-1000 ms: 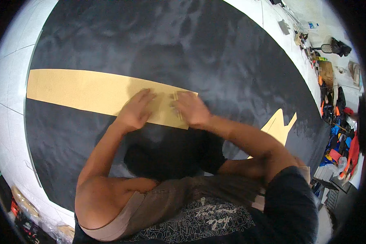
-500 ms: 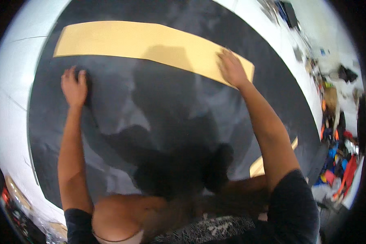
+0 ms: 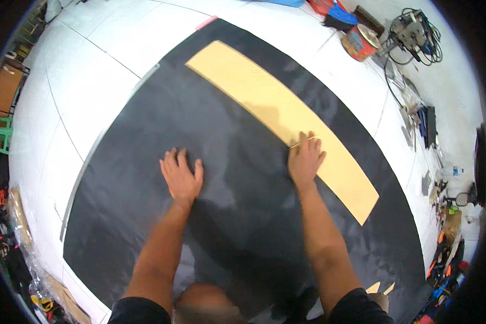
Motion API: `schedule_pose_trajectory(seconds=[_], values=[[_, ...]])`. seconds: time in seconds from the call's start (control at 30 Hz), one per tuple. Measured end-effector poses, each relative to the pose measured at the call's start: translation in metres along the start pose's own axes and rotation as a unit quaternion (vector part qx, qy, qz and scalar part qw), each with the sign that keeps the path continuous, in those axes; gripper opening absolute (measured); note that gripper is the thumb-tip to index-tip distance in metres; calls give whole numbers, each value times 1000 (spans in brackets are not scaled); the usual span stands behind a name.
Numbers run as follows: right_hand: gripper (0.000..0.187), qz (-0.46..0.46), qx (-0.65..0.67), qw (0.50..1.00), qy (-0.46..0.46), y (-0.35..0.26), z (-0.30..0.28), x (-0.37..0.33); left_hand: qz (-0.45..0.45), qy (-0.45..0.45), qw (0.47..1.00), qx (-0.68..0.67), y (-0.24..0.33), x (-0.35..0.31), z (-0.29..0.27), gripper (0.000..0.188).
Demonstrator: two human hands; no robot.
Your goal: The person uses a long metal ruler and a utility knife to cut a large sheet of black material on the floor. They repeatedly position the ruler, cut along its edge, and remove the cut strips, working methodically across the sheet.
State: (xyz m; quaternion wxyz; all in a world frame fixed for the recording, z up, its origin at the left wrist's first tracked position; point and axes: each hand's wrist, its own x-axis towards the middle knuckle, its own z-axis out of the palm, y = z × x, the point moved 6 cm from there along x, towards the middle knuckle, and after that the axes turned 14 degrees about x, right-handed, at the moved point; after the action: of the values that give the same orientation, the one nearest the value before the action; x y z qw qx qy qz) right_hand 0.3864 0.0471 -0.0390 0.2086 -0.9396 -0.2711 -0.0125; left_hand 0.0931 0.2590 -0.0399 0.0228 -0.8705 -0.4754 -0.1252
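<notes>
A long, slightly curved tan strip (image 3: 329, 154), like a cardboard pattern piece, lies flat on a large black sheet (image 3: 237, 178). My right hand (image 3: 304, 161) is at the strip's near edge, a little right of its middle, with fingers resting over the edge. Across those fingers runs a thin, pale, stick-like object (image 3: 302, 141), too small to name surely. My left hand (image 3: 182, 175) lies palm down on the bare black sheet, fingers spread and holding nothing, apart from the strip.
White tiled floor (image 3: 97, 81) surrounds the sheet. At the far right are a red bucket (image 3: 360, 43), a blue brush head (image 3: 340, 16) and coiled black cable (image 3: 429, 40). Small tan pieces (image 3: 373, 288) lie by my right forearm. A green stool (image 3: 1, 134) stands far left.
My view has shifted, so the strip now slants down to the right. My right hand has moved from the strip's right end toward its middle. My left hand remains on the black sheet.
</notes>
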Motion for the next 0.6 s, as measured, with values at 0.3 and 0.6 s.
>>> schedule_pose_trajectory(seconds=[0.3, 0.6], values=[[45, 5, 2, 1000, 15, 13, 15, 127, -5, -74, 997, 5, 2, 5, 5, 58], [47, 37, 29, 999, -26, -14, 34, 137, -11, -142, 989, 43, -9, -2, 22, 63]])
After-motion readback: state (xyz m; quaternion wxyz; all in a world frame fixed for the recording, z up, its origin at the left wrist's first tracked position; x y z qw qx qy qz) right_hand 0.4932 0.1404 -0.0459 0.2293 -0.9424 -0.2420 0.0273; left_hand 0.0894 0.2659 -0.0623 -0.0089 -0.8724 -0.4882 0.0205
